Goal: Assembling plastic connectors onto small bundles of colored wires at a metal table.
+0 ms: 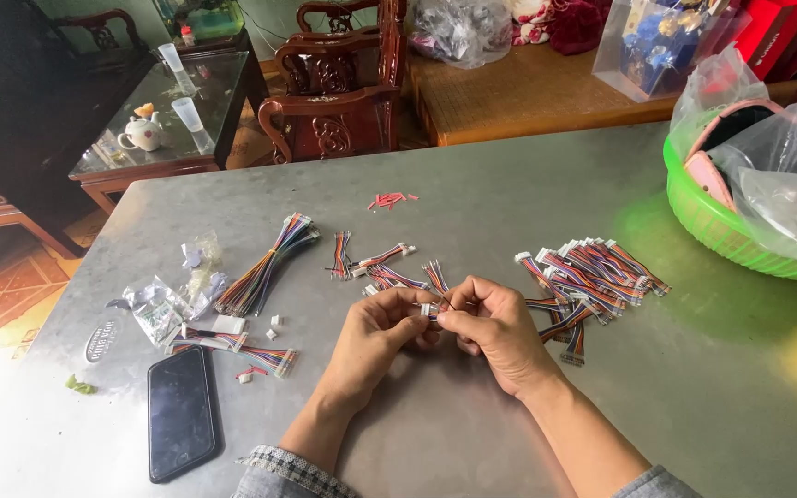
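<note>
My left hand (375, 334) and my right hand (495, 327) meet over the middle of the grey metal table (528, 203). Together they pinch a small white connector (429, 311) with short multicoloured wires (435, 277) fanning away from it. To the right lies a pile of finished wire harnesses (592, 272) with white plugs. Just beyond my hands lie a few loose wire pieces (382, 263). A long bundle of coloured wires (265, 266) lies to the left.
A black phone (182, 412) lies at the near left, beside small plastic bags (163, 309) and loose white connectors (274, 325). Red wire scraps (389, 199) sit further back. A green basket (721, 226) with bagged items stands at right. Wooden chairs (334, 88) and a glass table (177, 101) are beyond.
</note>
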